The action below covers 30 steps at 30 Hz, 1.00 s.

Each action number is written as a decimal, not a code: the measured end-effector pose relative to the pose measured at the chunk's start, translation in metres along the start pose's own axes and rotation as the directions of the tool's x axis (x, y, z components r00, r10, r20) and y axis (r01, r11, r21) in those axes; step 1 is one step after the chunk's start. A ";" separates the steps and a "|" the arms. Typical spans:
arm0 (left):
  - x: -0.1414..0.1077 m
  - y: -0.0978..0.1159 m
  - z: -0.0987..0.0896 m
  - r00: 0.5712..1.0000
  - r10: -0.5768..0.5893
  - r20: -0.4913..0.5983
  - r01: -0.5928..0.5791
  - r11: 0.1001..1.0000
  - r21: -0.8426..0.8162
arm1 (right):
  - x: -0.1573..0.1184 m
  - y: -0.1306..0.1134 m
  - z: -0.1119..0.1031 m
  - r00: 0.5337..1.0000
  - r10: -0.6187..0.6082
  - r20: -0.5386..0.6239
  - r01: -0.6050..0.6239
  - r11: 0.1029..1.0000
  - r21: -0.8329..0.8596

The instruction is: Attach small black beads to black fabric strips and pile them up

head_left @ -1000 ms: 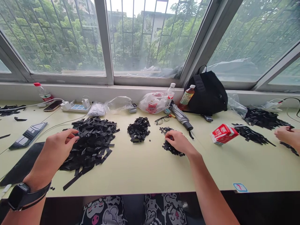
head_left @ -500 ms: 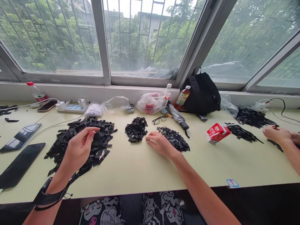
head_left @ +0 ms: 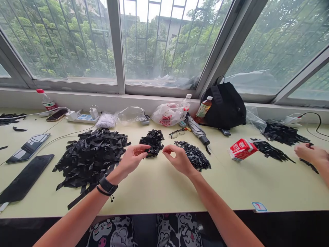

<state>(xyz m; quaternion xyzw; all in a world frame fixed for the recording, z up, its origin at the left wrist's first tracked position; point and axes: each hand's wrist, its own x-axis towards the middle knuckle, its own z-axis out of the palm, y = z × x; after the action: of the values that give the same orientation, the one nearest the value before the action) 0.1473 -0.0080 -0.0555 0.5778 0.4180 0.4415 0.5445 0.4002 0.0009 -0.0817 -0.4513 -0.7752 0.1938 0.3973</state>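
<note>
My left hand [head_left: 132,158], with a black band on its wrist, is in front of the small pile of black strips [head_left: 152,139]. Its thumb and forefinger come together in a pinch; black shows at the tips, but I cannot tell a held piece from the pile behind. Facing it, a short gap away, my right hand [head_left: 180,159] also pinches, and anything in its fingertips is too small to make out. Beside the right hand lies a heap of small black ring-like parts [head_left: 196,156]. A larger heap of black strips [head_left: 89,161] spreads left of my left hand.
A red and white carton [head_left: 243,150] stands to the right. Farther right, a co-worker's hand [head_left: 308,152] is by more black strips [head_left: 282,133]. A folded umbrella [head_left: 197,130], glasses [head_left: 177,132], bottles and a black backpack [head_left: 223,106] line the back. Phones [head_left: 28,147] lie left.
My left hand has moved right, from over the large strip heap to near my right hand. My right hand has lifted off the table beside the small parts, its fingers still pinched.
</note>
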 end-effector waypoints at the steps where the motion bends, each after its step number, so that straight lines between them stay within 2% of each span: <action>1: 0.001 -0.007 0.004 1.000 -0.018 0.017 0.019 0.999 -0.026 | 0.000 -0.004 0.003 0.999 0.010 -0.038 -0.008 0.998 0.062; 5: 0.000 -0.028 0.012 0.990 -0.065 0.122 0.081 0.987 -0.136 | -0.001 -0.022 0.015 0.997 0.018 -0.080 -0.001 0.979 0.203; 9: -0.005 -0.031 0.011 0.982 -0.061 0.181 0.098 0.973 -0.208 | -0.004 -0.031 0.021 0.996 -0.046 -0.073 0.058 0.984 0.171; 15: -0.009 -0.024 0.007 0.982 -0.035 0.184 0.074 0.975 -0.211 | -0.003 -0.033 0.017 0.982 -0.076 -0.171 0.098 0.987 0.125; 21: -0.010 -0.024 0.011 0.976 -0.066 0.209 0.119 0.960 -0.254 | -0.005 -0.029 0.021 0.981 -0.150 -0.123 0.161 0.984 0.082; 30: -0.010 -0.024 0.013 0.979 -0.113 0.171 0.156 0.952 -0.263 | -0.008 -0.024 0.026 0.972 -0.226 -0.059 0.230 0.969 0.089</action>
<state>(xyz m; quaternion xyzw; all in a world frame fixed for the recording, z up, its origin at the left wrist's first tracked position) 0.1570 -0.0195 -0.0800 0.4992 0.3476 0.4111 0.6790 0.3690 -0.0166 -0.0848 -0.3444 -0.8019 0.1725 0.4567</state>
